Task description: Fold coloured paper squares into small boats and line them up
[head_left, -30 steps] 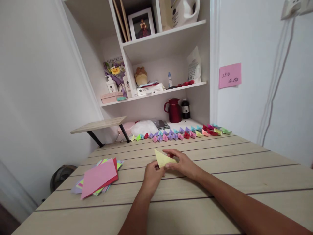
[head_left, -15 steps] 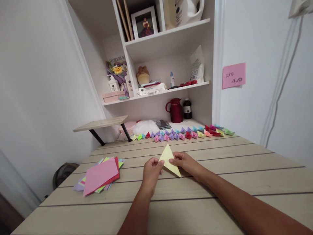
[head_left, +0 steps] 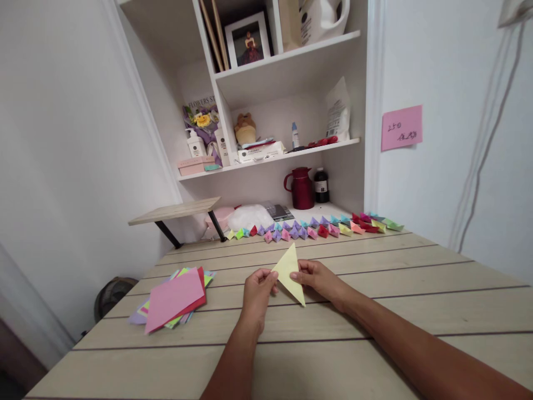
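A pale yellow paper triangle (head_left: 289,273) stands on edge just above the wooden table (head_left: 375,311), one tip up and one tip down toward me. My left hand (head_left: 256,293) pinches its left corner with thumb and fingers. My right hand (head_left: 318,279) pinches its right edge, fingers curled. A loose stack of coloured paper sheets (head_left: 175,297), pink on top, lies to the left of my hands.
A row of several small folded paper pieces (head_left: 312,228) runs along the table's far edge. Behind it stand a red jug (head_left: 302,189), a dark bottle (head_left: 321,186) and white shelves. A small wooden riser (head_left: 177,213) sits at the back left. A pink note (head_left: 402,128) hangs on the right wall.
The yellow triangle lay nearly flat between my hands a second ago; both hands have turned it upright so one tip points up.
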Action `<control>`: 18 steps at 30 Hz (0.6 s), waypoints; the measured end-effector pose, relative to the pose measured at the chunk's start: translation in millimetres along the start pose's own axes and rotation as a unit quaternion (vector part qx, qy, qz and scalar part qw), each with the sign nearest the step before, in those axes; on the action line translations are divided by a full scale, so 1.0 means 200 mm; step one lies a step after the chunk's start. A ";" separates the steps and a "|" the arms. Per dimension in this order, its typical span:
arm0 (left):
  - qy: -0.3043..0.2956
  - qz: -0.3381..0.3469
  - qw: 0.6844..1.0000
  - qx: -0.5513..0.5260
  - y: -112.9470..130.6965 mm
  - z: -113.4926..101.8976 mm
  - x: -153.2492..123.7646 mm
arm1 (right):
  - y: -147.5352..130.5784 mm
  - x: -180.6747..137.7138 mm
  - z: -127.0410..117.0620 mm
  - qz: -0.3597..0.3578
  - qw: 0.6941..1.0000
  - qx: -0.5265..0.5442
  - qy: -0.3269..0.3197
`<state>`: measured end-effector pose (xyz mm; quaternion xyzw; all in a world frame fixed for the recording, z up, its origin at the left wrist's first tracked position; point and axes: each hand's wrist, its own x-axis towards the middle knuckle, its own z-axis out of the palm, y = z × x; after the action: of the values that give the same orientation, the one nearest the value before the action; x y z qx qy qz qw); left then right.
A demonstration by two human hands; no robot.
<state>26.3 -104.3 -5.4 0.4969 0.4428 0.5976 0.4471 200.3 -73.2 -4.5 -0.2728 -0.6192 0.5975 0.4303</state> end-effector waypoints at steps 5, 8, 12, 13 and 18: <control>0.001 0.002 1.000 -0.016 -0.01 -0.01 0.01 | -0.01 0.00 0.01 -0.006 1.000 -0.011 -0.005; -0.004 0.002 1.000 -0.018 -0.01 -0.01 0.01 | -0.01 -0.01 0.01 -0.010 1.000 -0.014 -0.009; 0.009 0.005 1.000 -0.021 -0.01 -0.01 0.01 | 0.00 -0.01 0.02 -0.014 1.000 -0.018 -0.019; 0.014 0.006 1.000 -0.022 -0.01 -0.01 0.00 | 0.00 -0.01 0.02 -0.014 0.999 -0.018 -0.022; 0.006 0.003 1.000 -0.026 0.01 0.00 -0.01 | -0.01 -0.02 0.03 -0.018 0.999 -0.023 -0.030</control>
<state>26.8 -106.6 -3.2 0.4825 0.4284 0.6135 0.4553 197.5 -79.1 -2.8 -0.2539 -0.6500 0.5832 0.4158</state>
